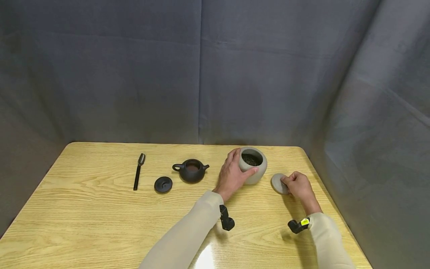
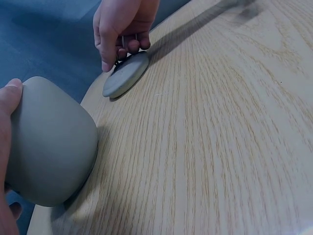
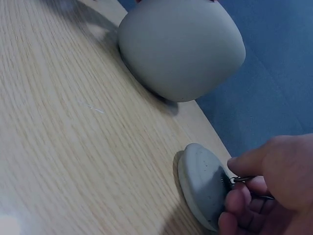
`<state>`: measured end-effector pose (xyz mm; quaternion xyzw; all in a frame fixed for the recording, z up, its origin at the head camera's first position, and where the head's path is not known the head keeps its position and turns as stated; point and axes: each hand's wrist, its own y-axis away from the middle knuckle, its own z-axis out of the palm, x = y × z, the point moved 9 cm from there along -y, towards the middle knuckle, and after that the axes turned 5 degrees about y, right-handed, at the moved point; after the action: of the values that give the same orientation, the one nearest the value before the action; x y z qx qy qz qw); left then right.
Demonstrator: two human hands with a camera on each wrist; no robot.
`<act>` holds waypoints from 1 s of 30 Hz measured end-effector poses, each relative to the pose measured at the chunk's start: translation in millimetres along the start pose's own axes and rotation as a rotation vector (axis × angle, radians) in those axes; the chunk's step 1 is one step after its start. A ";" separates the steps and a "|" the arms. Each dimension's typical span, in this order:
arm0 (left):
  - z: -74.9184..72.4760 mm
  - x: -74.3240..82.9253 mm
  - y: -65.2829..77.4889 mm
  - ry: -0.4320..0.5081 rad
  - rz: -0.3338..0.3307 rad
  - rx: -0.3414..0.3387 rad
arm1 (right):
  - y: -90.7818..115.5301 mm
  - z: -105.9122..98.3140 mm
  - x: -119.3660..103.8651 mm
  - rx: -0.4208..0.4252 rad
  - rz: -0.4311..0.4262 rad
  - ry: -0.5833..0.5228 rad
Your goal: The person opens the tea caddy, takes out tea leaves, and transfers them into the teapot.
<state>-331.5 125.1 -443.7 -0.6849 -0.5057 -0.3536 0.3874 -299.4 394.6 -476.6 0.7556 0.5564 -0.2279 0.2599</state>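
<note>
My left hand (image 1: 231,175) grips a rounded grey jar (image 1: 258,178) by its left side, the thumb over the near rim. Dark loose contents, perhaps tea leaves, show inside the uncovered jar. To its right, my right hand (image 1: 300,185) pinches a small metal ring on the flat grey lid (image 1: 279,184). In the right wrist view the lid (image 3: 199,181) lies flat side down at the table surface, thumb and fingers at the ring. Whether it rests fully on the wood, I cannot tell. The left wrist view shows the jar (image 2: 54,142) standing upright on the table.
Left of the jar stands a dark teapot (image 1: 191,175) without its lid, spout to the right. The small dark teapot lid (image 1: 163,184) lies beside it. Farther left lies a black-handled scoop (image 1: 138,172). Grey curtains (image 1: 134,74) enclose the wooden table (image 1: 100,224) behind and at the sides.
</note>
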 end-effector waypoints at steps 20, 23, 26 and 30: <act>-3.2 4.2 3.3 -0.004 0.019 -0.033 | 34.8 14.6 -85.4 0.128 -0.280 -0.058; -7.7 3.5 5.2 0.034 0.037 -0.020 | 35.5 29.2 -98.1 0.091 -0.322 -0.098; -13.0 1.7 11.1 0.083 0.054 -0.003 | 34.1 40.1 -103.7 0.082 -0.330 -0.111; -20.0 1.2 27.0 0.117 0.086 -0.002 | 30.7 47.1 -103.0 0.090 -0.299 -0.145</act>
<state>-306.9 102.7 -438.4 -0.6845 -0.4518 -0.3767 0.4305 -301.1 282.2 -442.9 0.6568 0.6316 -0.3427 0.2287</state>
